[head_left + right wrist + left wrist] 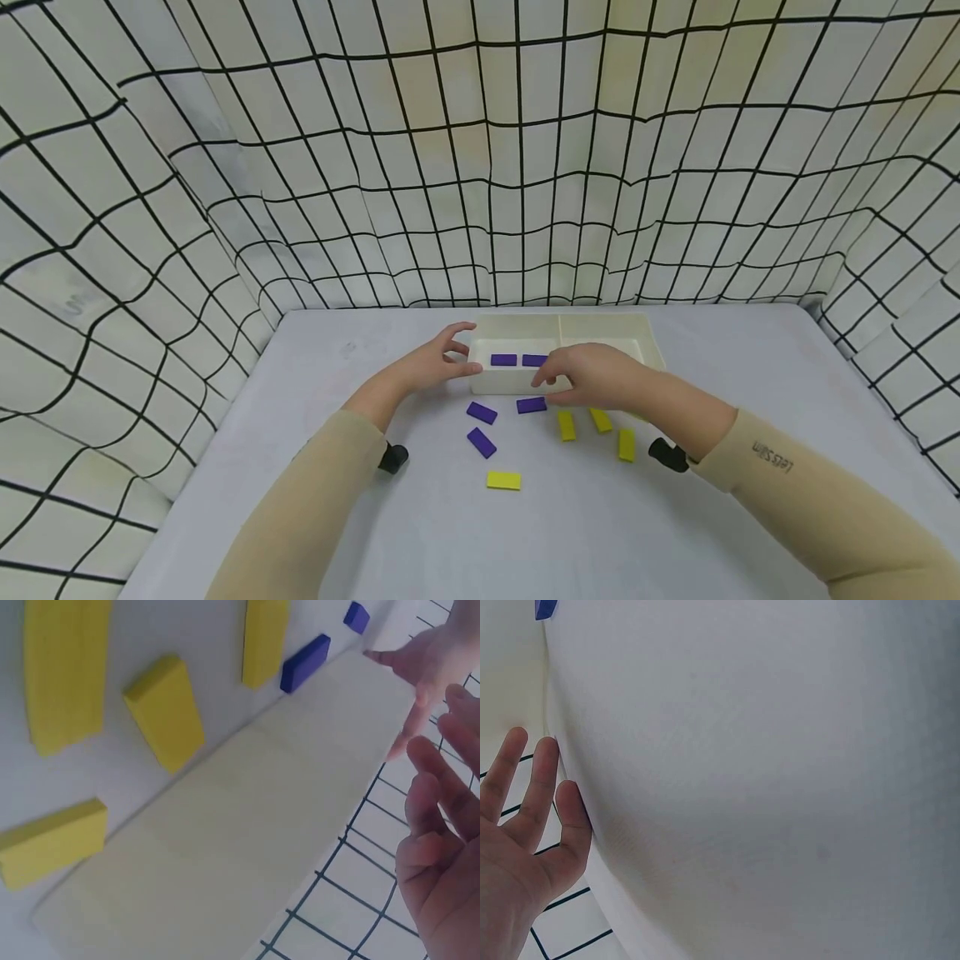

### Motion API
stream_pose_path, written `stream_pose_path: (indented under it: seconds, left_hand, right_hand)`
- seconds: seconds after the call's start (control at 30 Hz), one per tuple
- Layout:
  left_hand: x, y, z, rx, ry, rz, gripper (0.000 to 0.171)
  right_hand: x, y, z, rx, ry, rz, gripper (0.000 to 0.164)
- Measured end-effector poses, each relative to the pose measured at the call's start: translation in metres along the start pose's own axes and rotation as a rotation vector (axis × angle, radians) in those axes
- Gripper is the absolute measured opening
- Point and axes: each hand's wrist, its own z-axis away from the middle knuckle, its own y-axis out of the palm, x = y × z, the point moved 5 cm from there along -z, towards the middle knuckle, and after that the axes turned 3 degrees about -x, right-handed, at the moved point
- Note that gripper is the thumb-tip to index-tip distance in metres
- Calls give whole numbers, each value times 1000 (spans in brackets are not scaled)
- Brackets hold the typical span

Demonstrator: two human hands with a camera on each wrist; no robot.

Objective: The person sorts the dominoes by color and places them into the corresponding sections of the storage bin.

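My left hand (431, 364) touches the left end of a cream two-compartment box (517, 383), its fingers spread and fairly straight in the left wrist view. Two purple blocks (503, 360) lie in the box's left compartment. Over the front wall hovers my right hand (596, 377), fingers loosely bent. Nothing shows between those fingers in the right wrist view. Just below its fingertips a purple block (531, 405) lies on the table, close to the box front. Two more purple blocks (482, 442) are on the table left of it. The right compartment is partly hidden by the right hand.
Several yellow blocks (566, 426) lie in front of the box under the right forearm, and one yellow block (503, 481) sits nearer the front. A white-covered table (555, 542) carries everything. White walls with black netting (517, 167) stand behind and at both sides.
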Motion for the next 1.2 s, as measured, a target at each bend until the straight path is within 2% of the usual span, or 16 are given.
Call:
stream_pose_path:
  seconds: [0.27,0.53,0.77,1.2]
  left_hand:
    - [0,0,-1,-3,2,-4,83]
    - [0,0,1,-5,-2,-12,83]
    - [-1,0,0,-2,8,-12,83]
    - [0,0,-1,3,8,-9,82]
  right_hand:
    - [3,28,0,27,61,77,29]
    - [3,45,-4,-37,111,139,31]
    - [6,53,-9,-87,76,217,32]
    - [7,62,-15,-86,50,291,32]
